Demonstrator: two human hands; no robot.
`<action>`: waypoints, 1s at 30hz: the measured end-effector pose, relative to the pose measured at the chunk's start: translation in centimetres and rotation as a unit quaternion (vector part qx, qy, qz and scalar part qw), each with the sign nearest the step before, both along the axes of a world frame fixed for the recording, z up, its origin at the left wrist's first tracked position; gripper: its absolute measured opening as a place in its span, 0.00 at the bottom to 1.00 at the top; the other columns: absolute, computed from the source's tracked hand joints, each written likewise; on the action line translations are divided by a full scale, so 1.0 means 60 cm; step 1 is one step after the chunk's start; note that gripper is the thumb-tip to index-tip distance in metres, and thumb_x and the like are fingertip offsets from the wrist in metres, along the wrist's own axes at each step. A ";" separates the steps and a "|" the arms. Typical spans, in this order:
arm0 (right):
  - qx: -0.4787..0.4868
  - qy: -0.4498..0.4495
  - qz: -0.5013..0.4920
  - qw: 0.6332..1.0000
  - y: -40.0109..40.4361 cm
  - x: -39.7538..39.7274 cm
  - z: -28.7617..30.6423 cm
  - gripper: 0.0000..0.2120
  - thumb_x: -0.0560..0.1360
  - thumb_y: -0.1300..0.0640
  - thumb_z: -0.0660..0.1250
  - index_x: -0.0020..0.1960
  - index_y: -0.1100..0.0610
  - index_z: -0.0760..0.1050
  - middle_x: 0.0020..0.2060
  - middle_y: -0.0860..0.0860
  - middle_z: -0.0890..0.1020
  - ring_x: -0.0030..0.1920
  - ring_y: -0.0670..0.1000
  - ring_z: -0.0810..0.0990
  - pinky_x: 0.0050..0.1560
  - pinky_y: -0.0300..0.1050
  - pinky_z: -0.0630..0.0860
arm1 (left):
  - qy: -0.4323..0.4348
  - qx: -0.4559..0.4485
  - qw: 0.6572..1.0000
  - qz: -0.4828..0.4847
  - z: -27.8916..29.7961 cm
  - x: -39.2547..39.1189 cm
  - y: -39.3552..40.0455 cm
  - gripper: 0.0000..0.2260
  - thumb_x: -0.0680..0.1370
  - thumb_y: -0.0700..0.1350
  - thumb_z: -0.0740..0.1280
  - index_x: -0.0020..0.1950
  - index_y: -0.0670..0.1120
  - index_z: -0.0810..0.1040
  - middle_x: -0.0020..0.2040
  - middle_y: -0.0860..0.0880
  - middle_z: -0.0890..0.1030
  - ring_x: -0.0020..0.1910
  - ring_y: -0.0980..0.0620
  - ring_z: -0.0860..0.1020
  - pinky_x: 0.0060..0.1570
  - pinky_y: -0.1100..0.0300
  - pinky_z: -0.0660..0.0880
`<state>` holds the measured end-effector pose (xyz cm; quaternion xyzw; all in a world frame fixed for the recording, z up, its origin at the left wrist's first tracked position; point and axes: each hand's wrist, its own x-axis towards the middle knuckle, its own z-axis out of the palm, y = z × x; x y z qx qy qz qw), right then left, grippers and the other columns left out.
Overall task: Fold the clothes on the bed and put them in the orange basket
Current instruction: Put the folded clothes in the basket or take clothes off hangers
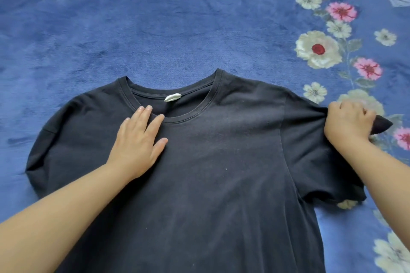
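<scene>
Head view: right hand [348, 120] grip bunches T-shirt [221, 161] sleeve; left hand [138, 141] flat on chest

The black T-shirt [221, 161] is matt, smooth knit cloth; the blue bedspread [133, 28] is plush, slightly sheeny fleece.

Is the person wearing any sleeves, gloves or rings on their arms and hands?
No. Both forearms are bare as far as the picture shows, with no sleeves in view. The left hand and right hand have no gloves, and no rings, watch or bracelet show. The fingernails look short and unpainted.
</scene>
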<state>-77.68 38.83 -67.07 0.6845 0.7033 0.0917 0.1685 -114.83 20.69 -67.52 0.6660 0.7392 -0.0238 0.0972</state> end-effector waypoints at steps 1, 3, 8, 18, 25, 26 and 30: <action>-0.002 0.006 -0.011 1.000 0.000 -0.014 0.005 0.11 0.75 0.67 0.55 0.55 0.64 0.71 0.56 0.64 0.73 0.60 0.61 0.68 0.63 0.54 0.59 | -0.005 0.009 1.000 0.012 0.003 -0.008 0.003 0.26 0.74 0.53 0.55 0.62 0.36 0.75 0.63 0.32 0.73 0.62 0.31 0.72 0.55 0.36 0.70; 0.024 0.056 0.001 0.998 -0.002 -0.045 0.012 0.13 0.73 0.66 0.56 0.56 0.66 0.71 0.56 0.65 0.72 0.60 0.62 0.67 0.64 0.57 0.57 | -0.015 0.024 0.999 0.041 0.008 -0.024 0.008 0.22 0.75 0.49 0.61 0.63 0.36 0.74 0.65 0.32 0.71 0.65 0.32 0.69 0.58 0.36 0.68; 0.059 0.216 0.073 0.972 -0.016 -0.123 0.018 0.24 0.72 0.51 0.54 0.56 0.69 0.73 0.54 0.65 0.76 0.58 0.65 0.71 0.63 0.61 0.60 | -0.007 0.039 0.998 0.043 0.011 -0.049 0.022 0.20 0.74 0.42 0.64 0.63 0.34 0.74 0.64 0.33 0.72 0.65 0.33 0.69 0.58 0.36 0.69; -0.144 0.294 0.094 0.940 0.040 -0.291 0.022 0.16 0.79 0.49 0.56 0.55 0.61 0.71 0.53 0.59 0.74 0.61 0.60 0.69 0.63 0.54 0.64 | -0.011 -0.015 0.942 0.335 0.029 -0.146 0.076 0.14 0.79 0.44 0.57 0.59 0.36 0.71 0.59 0.35 0.72 0.62 0.36 0.67 0.61 0.44 0.63; -0.202 0.284 0.126 0.929 0.075 -0.303 0.049 0.08 0.78 0.57 0.60 0.48 0.60 0.75 0.41 0.53 0.74 0.45 0.52 0.69 0.43 0.41 0.62 | -0.178 -0.123 0.914 0.344 0.051 -0.222 0.080 0.06 0.74 0.47 0.69 0.46 0.48 0.75 0.51 0.44 0.73 0.54 0.43 0.72 0.55 0.54 0.67; -0.187 0.282 0.124 0.933 0.074 -0.304 0.048 0.08 0.78 0.57 0.60 0.48 0.59 0.76 0.41 0.53 0.74 0.45 0.53 0.69 0.43 0.41 0.62 | -0.199 -0.155 0.905 0.342 0.053 -0.226 0.077 0.08 0.73 0.47 0.70 0.48 0.46 0.75 0.52 0.45 0.74 0.52 0.44 0.72 0.55 0.55 0.68; -0.119 0.276 0.111 0.947 0.063 -0.309 0.053 0.09 0.77 0.57 0.59 0.49 0.59 0.78 0.43 0.56 0.77 0.52 0.59 0.74 0.46 0.45 0.68 | -0.219 -0.182 0.905 0.315 0.066 -0.222 0.070 0.07 0.75 0.45 0.68 0.47 0.41 0.79 0.49 0.41 0.81 0.49 0.43 0.77 0.50 0.55 0.71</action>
